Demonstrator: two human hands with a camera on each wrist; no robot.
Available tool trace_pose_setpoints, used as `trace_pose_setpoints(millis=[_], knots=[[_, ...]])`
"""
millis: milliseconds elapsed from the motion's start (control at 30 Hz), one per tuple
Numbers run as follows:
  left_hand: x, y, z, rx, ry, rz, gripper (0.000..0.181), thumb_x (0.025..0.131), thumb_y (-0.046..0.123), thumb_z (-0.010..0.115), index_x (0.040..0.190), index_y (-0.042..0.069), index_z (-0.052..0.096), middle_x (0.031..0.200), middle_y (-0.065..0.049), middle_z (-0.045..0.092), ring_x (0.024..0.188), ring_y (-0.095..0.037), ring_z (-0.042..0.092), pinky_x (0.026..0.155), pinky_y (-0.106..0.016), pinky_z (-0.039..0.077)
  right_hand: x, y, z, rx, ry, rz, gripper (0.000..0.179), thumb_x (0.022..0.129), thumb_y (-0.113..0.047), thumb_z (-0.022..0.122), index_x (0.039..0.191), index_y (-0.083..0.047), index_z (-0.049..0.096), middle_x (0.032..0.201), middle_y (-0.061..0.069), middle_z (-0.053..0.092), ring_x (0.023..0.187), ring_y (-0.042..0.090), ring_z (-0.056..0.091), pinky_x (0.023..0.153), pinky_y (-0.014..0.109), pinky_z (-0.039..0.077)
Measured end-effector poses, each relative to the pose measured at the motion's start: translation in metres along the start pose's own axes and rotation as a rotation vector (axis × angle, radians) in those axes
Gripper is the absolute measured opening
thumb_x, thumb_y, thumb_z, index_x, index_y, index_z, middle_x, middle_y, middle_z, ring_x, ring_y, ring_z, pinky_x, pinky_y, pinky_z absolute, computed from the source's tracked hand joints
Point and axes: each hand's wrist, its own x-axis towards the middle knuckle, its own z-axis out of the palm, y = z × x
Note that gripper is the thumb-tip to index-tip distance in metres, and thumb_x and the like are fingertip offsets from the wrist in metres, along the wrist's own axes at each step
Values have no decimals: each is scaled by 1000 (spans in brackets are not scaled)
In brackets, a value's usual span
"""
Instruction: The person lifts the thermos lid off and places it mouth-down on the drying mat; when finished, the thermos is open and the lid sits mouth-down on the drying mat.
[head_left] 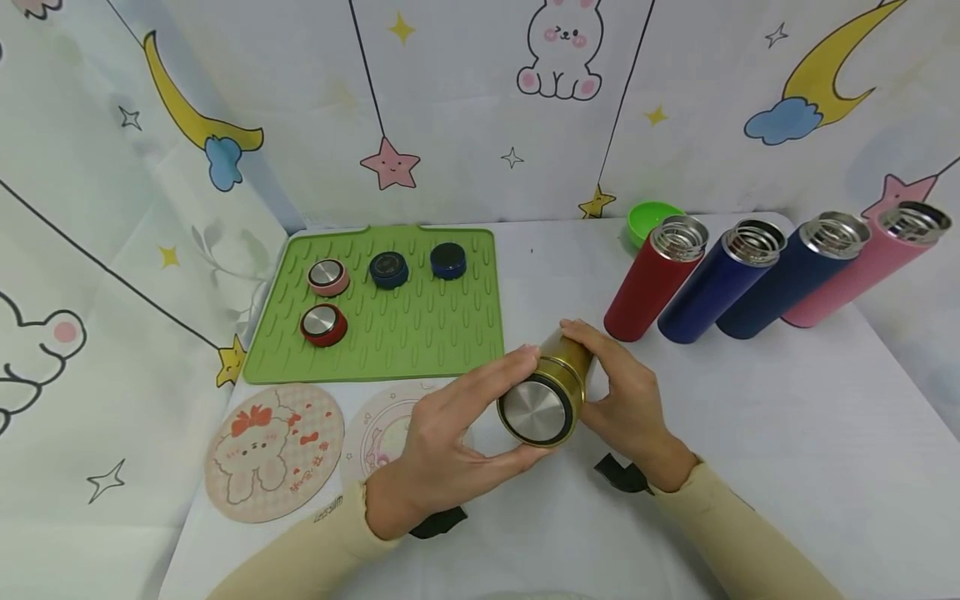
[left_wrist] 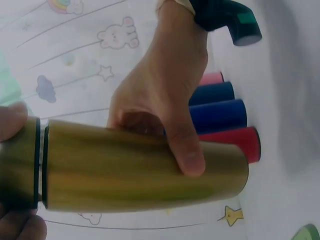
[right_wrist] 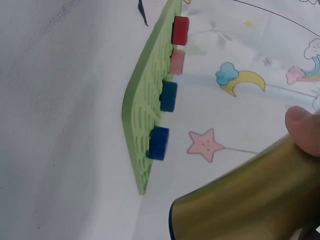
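A gold thermos flask [head_left: 573, 354] is held tilted between both hands, its lid end facing the head camera. My left hand [head_left: 442, 450] grips the gold lid [head_left: 536, 410], which has a silver disc top, with thumb below and fingers above. My right hand [head_left: 630, 404] holds the flask's body, its thumb laid along the side in the left wrist view. There, a narrow gap shows between lid and body [left_wrist: 140, 170]; whether the threads still engage is hidden. In the right wrist view, the flask's lower body [right_wrist: 245, 200] fills the bottom right corner.
Lidless flasks in red [head_left: 652, 283], blue [head_left: 716, 287], navy [head_left: 791, 283] and pink [head_left: 862, 275] stand at right, before a green bowl [head_left: 651, 218]. A green mat [head_left: 420, 333] bears several lids, including a red lid [head_left: 324, 327]. Two round coasters lie nearer, one bunny-printed [head_left: 273, 454].
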Motion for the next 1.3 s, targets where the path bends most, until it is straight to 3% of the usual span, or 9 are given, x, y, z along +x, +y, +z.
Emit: trace_pose_setpoints(millis=[167,333,500,600,767,900,1033,1167,1300], knots=[[-1,1,4,-15,44,-22,71,74,12,94,134,-10,61,133,-25,69,123,-33,70,104,-36,58,1,-1,1,14,42,-5,59,98,-38,71,135,7,62,135,21,69,136,23,63,119,28,45],[1,3,3,-29,75,-45,72,73,10,94,134,-10,61,131,-25,70,122,-31,71,104,-36,59,0,2,4,18,29,-1,58,95,-31,76,137,6,61,136,20,69,135,23,63,119,27,45],[4,3,-4,-40,95,-115,72,72,9,94,135,-8,62,129,-24,71,119,-29,72,104,-34,58,-4,9,9,0,-3,60,74,71,0,91,139,2,62,135,17,70,128,27,67,118,21,44],[4,-1,-12,-32,104,-177,72,73,10,94,135,-7,63,129,-23,72,119,-28,72,106,-33,57,-5,16,12,6,-26,147,85,62,8,94,140,-2,61,132,15,72,125,20,68,115,15,44],[-2,-21,-24,50,88,-325,76,70,9,95,138,-2,63,133,-18,71,122,-25,71,107,-28,56,-5,28,15,23,-26,309,83,64,0,97,138,-4,60,128,11,73,119,17,69,108,15,50],[-13,-48,-30,126,29,-492,77,71,9,95,141,5,62,136,-12,70,123,-24,71,105,-29,57,0,37,18,19,-17,434,80,66,-4,98,136,-4,59,129,10,72,121,25,68,106,40,57],[-22,-74,-34,167,-28,-677,75,75,12,93,143,6,61,139,-11,69,125,-26,70,104,-40,59,6,45,20,53,-28,541,78,71,-6,96,138,-5,57,135,12,70,129,31,64,107,61,53],[-27,-99,-35,185,-76,-831,74,77,14,92,144,5,60,141,-13,67,128,-29,68,105,-46,58,11,54,22,83,-45,610,77,76,-11,94,141,-7,54,140,13,67,133,35,62,108,65,50],[-30,-122,-37,206,-109,-921,72,79,14,89,144,4,58,140,-17,67,128,-31,67,104,-46,58,14,61,24,109,-51,663,75,80,-16,92,143,-8,52,143,13,65,133,36,62,110,64,49]])
